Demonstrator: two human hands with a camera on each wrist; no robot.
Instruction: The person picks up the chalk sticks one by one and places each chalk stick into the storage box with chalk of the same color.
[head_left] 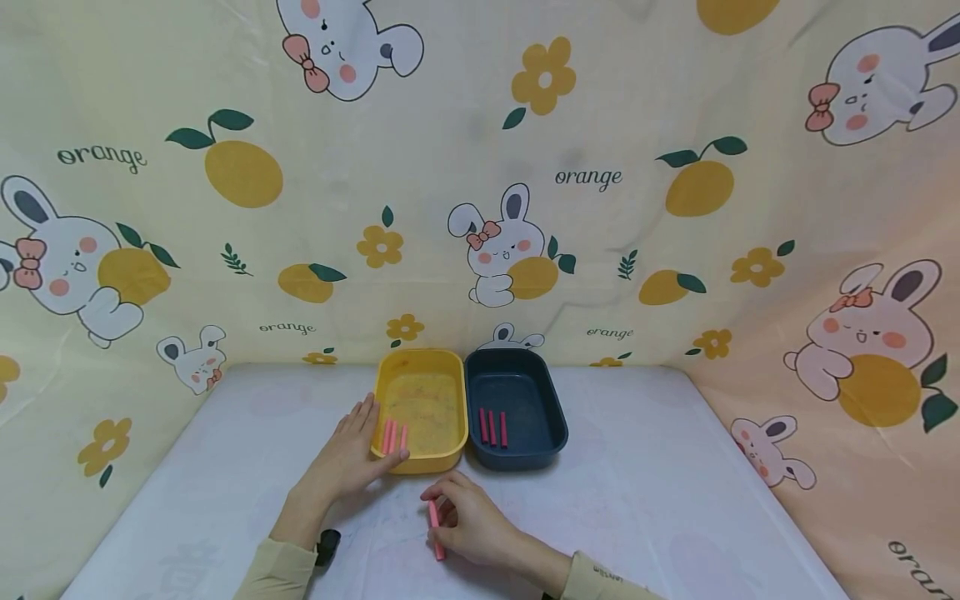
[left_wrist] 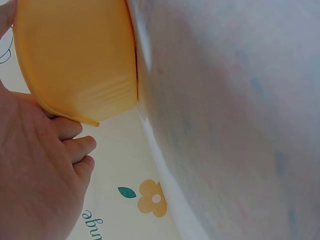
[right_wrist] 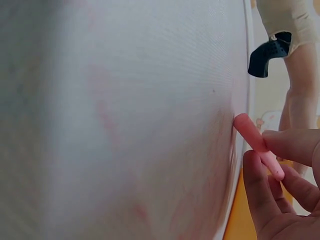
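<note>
My right hand (head_left: 472, 521) pinches a pink chalk stick (head_left: 436, 532) between thumb and fingers, low over the white table in front of the bins. One end of that chalk comes right down at the tabletop in the right wrist view. My left hand (head_left: 352, 446) rests against the near left corner of a yellow bin (head_left: 429, 463), its fingers along the left side and the thumb across the front rim. Several pink chalk sticks (head_left: 393, 437) lie inside the yellow bin, partly behind the thumb. In the left wrist view, fingertips (left_wrist: 80, 149) show beside the bin's rim.
To the right, a dark blue bin (head_left: 558, 425) stands right beside the yellow one, with three darker pink-red sticks (head_left: 492, 428) near its front. A patterned cloth (head_left: 465, 125) hangs behind the white table (head_left: 637, 500). A black band (head_left: 327, 547) sits at my left wrist.
</note>
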